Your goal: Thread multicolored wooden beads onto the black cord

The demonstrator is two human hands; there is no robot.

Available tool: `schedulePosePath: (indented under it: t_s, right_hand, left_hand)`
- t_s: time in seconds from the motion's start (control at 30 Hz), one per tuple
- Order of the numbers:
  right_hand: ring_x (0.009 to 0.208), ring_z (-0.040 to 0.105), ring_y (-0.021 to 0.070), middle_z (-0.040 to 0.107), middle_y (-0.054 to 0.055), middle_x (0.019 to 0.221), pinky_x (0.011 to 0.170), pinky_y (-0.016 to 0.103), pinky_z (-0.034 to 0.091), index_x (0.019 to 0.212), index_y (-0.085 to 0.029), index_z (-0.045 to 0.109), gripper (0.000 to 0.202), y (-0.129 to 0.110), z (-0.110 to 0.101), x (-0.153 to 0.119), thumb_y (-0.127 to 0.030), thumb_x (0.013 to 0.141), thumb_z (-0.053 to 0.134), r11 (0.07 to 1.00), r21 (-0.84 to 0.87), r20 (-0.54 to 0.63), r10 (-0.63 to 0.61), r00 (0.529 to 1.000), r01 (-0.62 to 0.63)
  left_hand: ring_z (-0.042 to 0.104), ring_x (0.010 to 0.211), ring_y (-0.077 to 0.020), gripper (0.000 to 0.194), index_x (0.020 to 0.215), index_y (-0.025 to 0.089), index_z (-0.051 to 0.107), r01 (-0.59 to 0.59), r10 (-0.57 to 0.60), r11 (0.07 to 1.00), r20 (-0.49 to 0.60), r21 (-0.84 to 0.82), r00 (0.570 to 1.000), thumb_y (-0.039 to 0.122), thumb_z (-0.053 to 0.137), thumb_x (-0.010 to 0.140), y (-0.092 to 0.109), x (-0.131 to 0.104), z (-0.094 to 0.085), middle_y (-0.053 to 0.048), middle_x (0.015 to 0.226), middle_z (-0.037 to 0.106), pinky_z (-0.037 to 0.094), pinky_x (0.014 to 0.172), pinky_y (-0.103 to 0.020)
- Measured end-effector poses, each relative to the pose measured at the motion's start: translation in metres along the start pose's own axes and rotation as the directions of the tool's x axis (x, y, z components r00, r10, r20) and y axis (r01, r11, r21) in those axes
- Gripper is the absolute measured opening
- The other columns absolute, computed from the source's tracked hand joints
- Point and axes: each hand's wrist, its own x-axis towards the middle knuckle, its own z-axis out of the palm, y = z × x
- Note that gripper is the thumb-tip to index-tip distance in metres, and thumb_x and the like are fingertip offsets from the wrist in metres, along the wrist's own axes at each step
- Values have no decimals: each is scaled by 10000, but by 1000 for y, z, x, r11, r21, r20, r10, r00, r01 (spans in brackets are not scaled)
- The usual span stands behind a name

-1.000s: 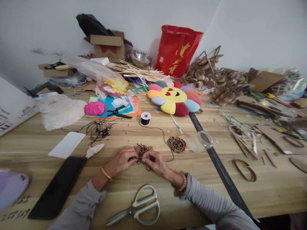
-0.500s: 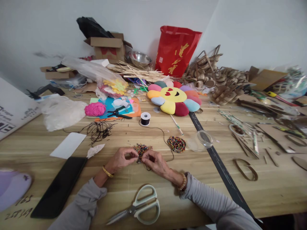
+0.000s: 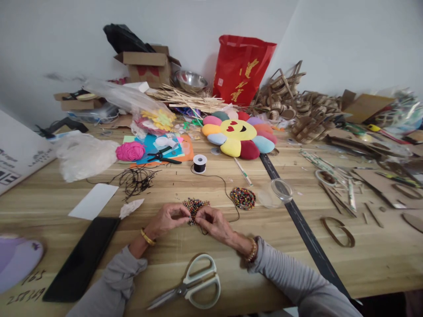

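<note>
Several small multicoloured beads (image 3: 197, 204) lie in a loose pile on the wooden table. At the pile's lower left, my left hand (image 3: 170, 219) pinches thumb and forefinger on what looks like a tiny bead. My right hand (image 3: 214, 223) is closed at the pile's lower right, holding the end of a black cord (image 3: 228, 189). The fingertips of both hands are very near each other. From my right hand the cord loops back to a white spool (image 3: 200, 164). A coil of strung beads (image 3: 243, 198) rests to the right. Scissors (image 3: 194, 284) lie below my hands.
A black phone-like slab (image 3: 82, 259) and white paper (image 3: 94, 201) are on the left. Black cord scraps (image 3: 137, 179) lie behind them. A round clear lid (image 3: 281, 189) sits on a dark strip (image 3: 307, 237) at right. A flower cushion (image 3: 239, 134) is farther back.
The view has shifted very slightly. Both hands keep nearly the same place and pinched pose over the beads.
</note>
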Motion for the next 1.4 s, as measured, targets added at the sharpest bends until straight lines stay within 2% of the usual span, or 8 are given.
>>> schedulePosePath:
  t_s: [0.23, 0.47, 0.77, 1.17, 1.4]
  right_hand:
    - [496, 422, 70, 494, -31, 585, 468, 180, 328, 750, -142, 575, 217, 1, 0, 0, -345, 826, 585, 1000, 14, 9, 21, 1000, -21]
    - [463, 414, 61, 479, -46, 557, 436, 167, 320, 753, -146, 559, 206, 1, 1, -1, -339, 821, 584, 998, 38, 27, 58, 998, -59]
    - [503, 431, 69, 504, -30, 591, 468, 173, 337, 744, -142, 569, 144, -1, 0, -1, -272, 808, 579, 999, -21, 8, 37, 999, -37]
    - [481, 430, 68, 502, -40, 555, 460, 173, 333, 743, -145, 576, 144, -3, 1, 0, -272, 810, 582, 999, -15, 24, 45, 999, -45]
    - [492, 413, 64, 497, -31, 582, 450, 172, 325, 745, -136, 578, 200, 4, 2, 0, -325, 807, 602, 999, 17, 35, 47, 998, -47]
  left_hand:
    - [622, 665, -145, 153, 753, 110, 682, 34, -33, 999, 30, -40, 999, 260, 676, 726, 2, 0, 0, -59, 720, 688, 510, 640, -245]
    - [631, 688, -152, 145, 754, 112, 691, 2, -2, 1000, 17, 0, 1000, 254, 675, 731, -2, 1, 0, -65, 731, 696, 517, 662, -252]
    - [638, 707, -159, 138, 759, 124, 699, 3, -4, 999, 25, 46, 1000, 257, 667, 740, 1, 1, 0, -63, 750, 709, 519, 686, -260]
    - [640, 704, -153, 138, 761, 127, 708, -14, 13, 999, 32, 51, 999, 260, 683, 737, -2, 2, 1, -63, 752, 716, 516, 676, -248]
    - [644, 741, -158, 120, 748, 130, 722, -93, 95, 995, 57, -40, 994, 245, 685, 746, 4, 4, 2, -72, 782, 709, 507, 701, -257]
